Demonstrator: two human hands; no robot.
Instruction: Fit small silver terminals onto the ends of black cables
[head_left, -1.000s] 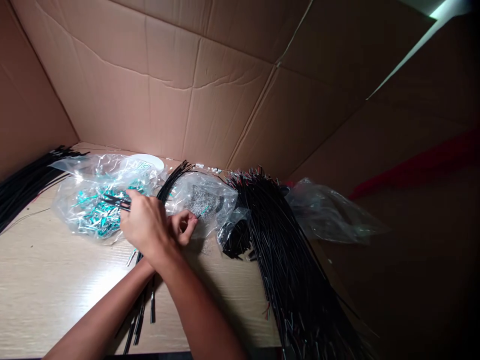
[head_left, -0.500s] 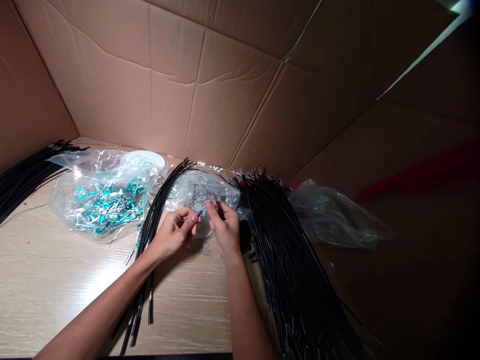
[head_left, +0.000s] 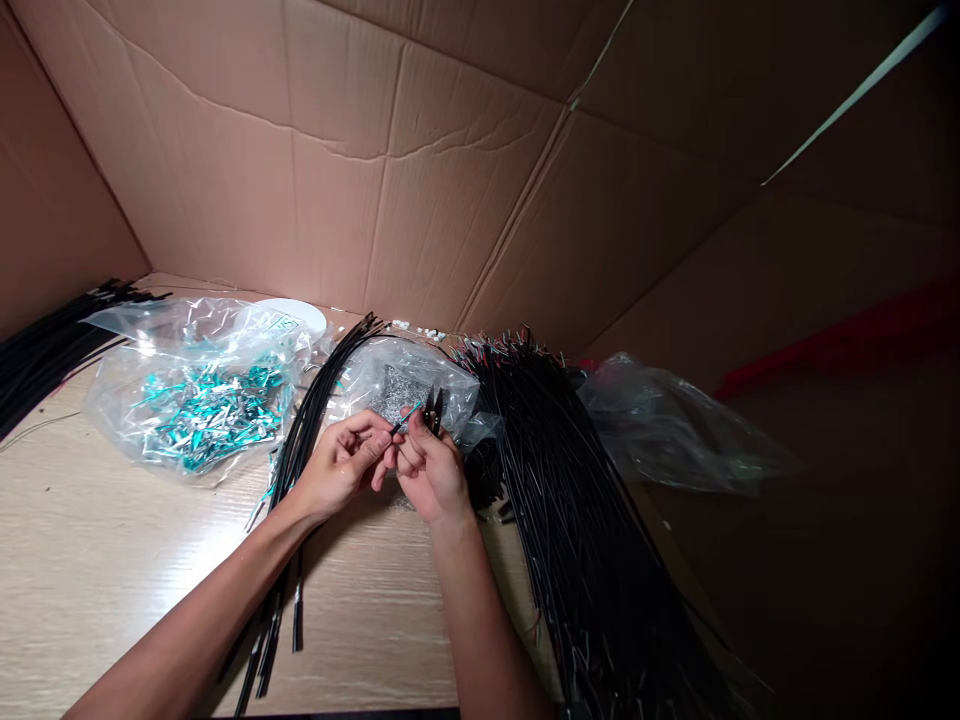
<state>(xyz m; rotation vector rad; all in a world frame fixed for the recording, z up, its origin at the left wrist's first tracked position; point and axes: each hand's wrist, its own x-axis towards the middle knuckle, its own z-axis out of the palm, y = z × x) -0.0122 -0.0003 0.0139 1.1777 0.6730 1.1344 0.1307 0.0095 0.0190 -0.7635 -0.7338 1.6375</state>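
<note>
My left hand [head_left: 349,462] is closed in a pinch on a thin black cable [head_left: 397,427], whose stripped end shows a teal strand. Close beside it, my right hand [head_left: 433,470] grips small dark scissors [head_left: 435,405], their two blades apart and pointing up. The right thumb and fingers are right by the cable's teal end; whether they touch it I cannot tell. Behind the hands lies a clear plastic bag [head_left: 360,378] holding a heap of small silvery pieces. A bundle of black cables [head_left: 311,425] runs under my left wrist.
Left of the bundle is a clear bag of teal and silver pieces [head_left: 217,410]. To the right lies a large pile of black cables [head_left: 585,510], with another clear bag [head_left: 675,430] beyond. More black cables [head_left: 52,340] rest at far left. A cardboard wall [head_left: 337,220] closes the back.
My right hand has turned, bringing the scissor blades up into view with their tips apart. The cable's teal end now shows between the hands. The view has shifted slightly.
</note>
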